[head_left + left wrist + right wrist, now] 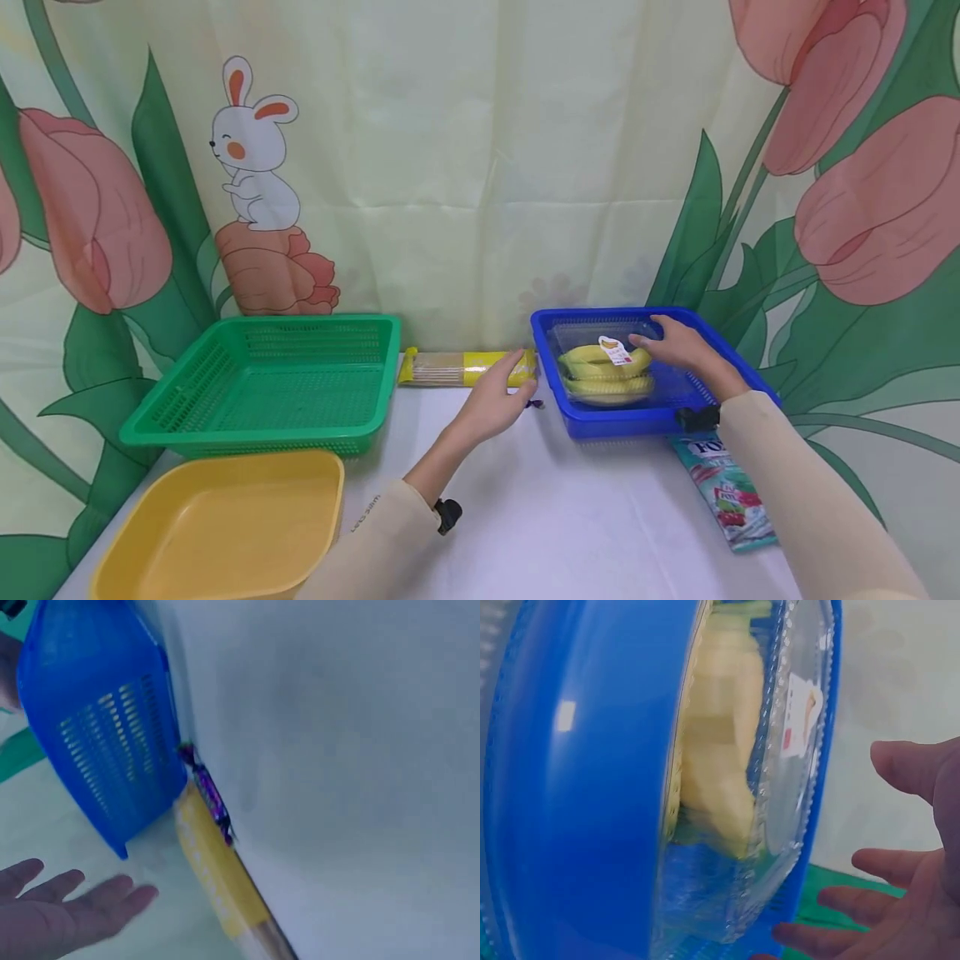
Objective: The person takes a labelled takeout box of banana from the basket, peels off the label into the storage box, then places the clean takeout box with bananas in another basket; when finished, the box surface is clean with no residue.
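Observation:
Bananas [607,387] lie in a clear plastic box [705,892] with a white sticker, inside a blue basket [615,427] at the right. My right hand [684,348] hovers at the basket's right side, close to the box; in the right wrist view its fingers are spread and hold nothing. To the left of that basket, my left hand [491,404] is raised with fingers extended, nothing in it. It overlaps a yellow-ended packet of dried noodles [438,369] in the head view. A small purple-wrapped candy [210,793] lies beside the packet, near the blue basket.
A green basket [300,442] stands at the back left, with a yellow basin [247,533] in front of it. At the right, a teal candy bag [727,500] lies partly under the right forearm. A printed curtain [427,150] hangs behind the table.

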The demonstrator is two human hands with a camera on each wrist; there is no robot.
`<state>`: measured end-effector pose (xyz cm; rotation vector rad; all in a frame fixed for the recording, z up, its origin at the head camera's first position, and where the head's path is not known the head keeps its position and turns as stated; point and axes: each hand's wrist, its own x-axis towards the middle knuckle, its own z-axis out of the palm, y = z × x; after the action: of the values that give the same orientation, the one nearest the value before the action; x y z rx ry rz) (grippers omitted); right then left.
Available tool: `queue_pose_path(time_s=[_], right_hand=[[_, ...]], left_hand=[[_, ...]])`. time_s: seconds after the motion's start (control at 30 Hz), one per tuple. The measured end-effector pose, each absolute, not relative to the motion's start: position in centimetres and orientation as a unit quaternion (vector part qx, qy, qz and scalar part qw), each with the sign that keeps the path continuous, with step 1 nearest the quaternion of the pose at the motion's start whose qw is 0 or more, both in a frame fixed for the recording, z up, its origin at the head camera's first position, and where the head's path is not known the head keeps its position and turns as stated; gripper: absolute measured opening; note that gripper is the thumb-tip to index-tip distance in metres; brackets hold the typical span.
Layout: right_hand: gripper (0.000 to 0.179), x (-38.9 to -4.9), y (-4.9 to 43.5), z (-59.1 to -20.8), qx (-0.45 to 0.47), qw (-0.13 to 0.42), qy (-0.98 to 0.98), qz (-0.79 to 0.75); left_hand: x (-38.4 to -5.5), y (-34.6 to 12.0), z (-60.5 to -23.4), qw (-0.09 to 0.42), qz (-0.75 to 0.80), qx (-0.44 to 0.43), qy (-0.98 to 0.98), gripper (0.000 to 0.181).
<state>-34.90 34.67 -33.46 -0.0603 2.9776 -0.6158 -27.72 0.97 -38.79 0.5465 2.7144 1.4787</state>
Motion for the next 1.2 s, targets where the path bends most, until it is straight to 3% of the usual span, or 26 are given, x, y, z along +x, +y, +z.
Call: queue_pose_path(time_s=[0.4, 1.0, 1.2], right_hand=[[0.093, -35.8, 36.8, -34.7, 0.014, 0.074, 0.970, -0.232], [0.077, -37.2, 38.5, -35.6, 0.075, 0.134, 0.923, -0.353], [0.074, -37.5, 39.0, -36.1, 0.077, 0.152, 0.913, -0.372]], left_hand=[[-27.7, 4.9, -39.5, 0.047, 0.526, 0.151, 0.836, 0.061], [-28.0, 6.0, -40.6, 0.046, 0.556, 0.104, 0.823, 0.065], [-28.1, 6.4, -40.9, 0.035, 0.549, 0.126, 0.825, 0.063]])
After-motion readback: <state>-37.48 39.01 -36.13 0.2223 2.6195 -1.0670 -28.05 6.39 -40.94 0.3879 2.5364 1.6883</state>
